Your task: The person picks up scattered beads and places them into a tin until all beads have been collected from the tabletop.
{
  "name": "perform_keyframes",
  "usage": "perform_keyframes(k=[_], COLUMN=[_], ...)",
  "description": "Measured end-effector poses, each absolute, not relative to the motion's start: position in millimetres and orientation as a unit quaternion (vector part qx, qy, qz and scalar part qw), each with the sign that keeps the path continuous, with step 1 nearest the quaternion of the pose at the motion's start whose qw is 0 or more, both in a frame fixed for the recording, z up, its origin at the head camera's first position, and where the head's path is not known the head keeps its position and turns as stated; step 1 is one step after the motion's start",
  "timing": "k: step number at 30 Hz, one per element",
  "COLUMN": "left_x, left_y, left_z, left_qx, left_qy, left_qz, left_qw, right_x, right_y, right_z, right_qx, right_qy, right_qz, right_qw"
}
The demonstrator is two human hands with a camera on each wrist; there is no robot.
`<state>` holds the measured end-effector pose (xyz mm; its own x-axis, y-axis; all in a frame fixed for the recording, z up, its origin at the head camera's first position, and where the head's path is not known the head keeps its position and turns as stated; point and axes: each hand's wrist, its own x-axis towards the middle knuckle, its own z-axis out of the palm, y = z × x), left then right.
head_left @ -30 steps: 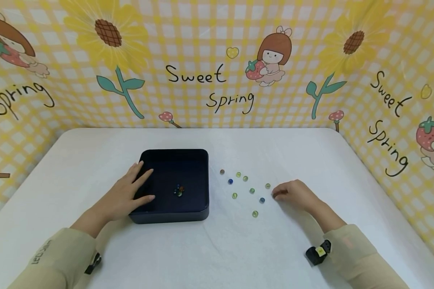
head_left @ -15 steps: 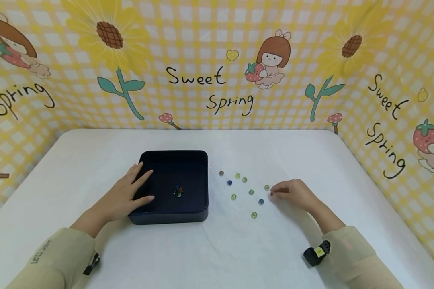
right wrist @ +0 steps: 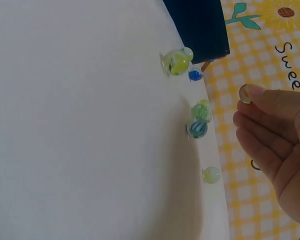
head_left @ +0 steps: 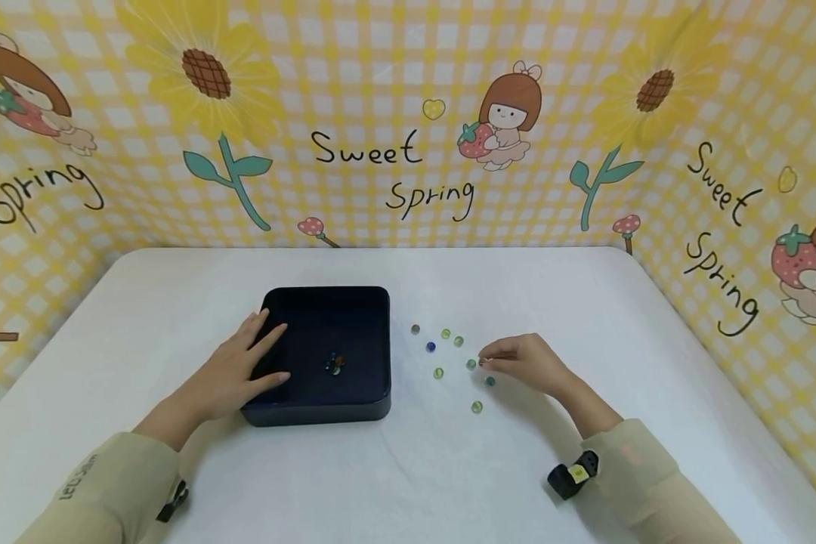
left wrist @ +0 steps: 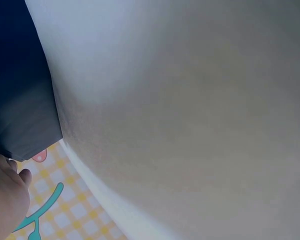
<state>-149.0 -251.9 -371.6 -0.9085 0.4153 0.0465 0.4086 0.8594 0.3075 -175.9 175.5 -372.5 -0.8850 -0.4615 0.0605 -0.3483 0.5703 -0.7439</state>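
A dark navy square tray (head_left: 316, 413) stands left of the middle of the table, with a small cluster of marbles (head_left: 335, 365) on its floor. My left hand (head_left: 234, 370) rests on the tray's left rim, fingers spread. Between thumb and fingertips my right hand (head_left: 527, 364) pinches one marble (right wrist: 246, 93), raised above the table. Loose marbles lie right of the tray: several green ones such as a green marble (head_left: 477, 407), a dark blue marble (head_left: 431, 347), a striped blue marble (right wrist: 197, 128) and a brownish marble (head_left: 415, 329).
The white tabletop (head_left: 408, 483) surrounds tray and marbles. A yellow checked cloth (head_left: 374, 68) with printed flowers and figures hangs behind and along the sides. A small black camera (head_left: 573, 474) is worn on the right wrist.
My right hand has lifted a marble and moved left toward the tray, passing over the loose marbles. The left hand has stayed on the rim. The head view has tilted slightly.
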Motion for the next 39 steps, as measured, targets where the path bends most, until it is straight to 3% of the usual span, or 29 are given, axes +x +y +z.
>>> perform_keyframes(k=[29,39], left_x=[-149,-149], left_y=[-252,-251], left_z=[-371,-371], left_qx=[0.215,0.208], left_qy=[0.964,0.966], left_qz=[0.158,0.156], left_qw=[0.009,0.015], right_x=[-178,-191], right_y=[102,87], right_z=[-338,-348], right_qx=[-0.310,-0.346], right_qy=[0.827,0.802], right_qz=[-0.464,-0.481], right_qw=[0.068,0.069])
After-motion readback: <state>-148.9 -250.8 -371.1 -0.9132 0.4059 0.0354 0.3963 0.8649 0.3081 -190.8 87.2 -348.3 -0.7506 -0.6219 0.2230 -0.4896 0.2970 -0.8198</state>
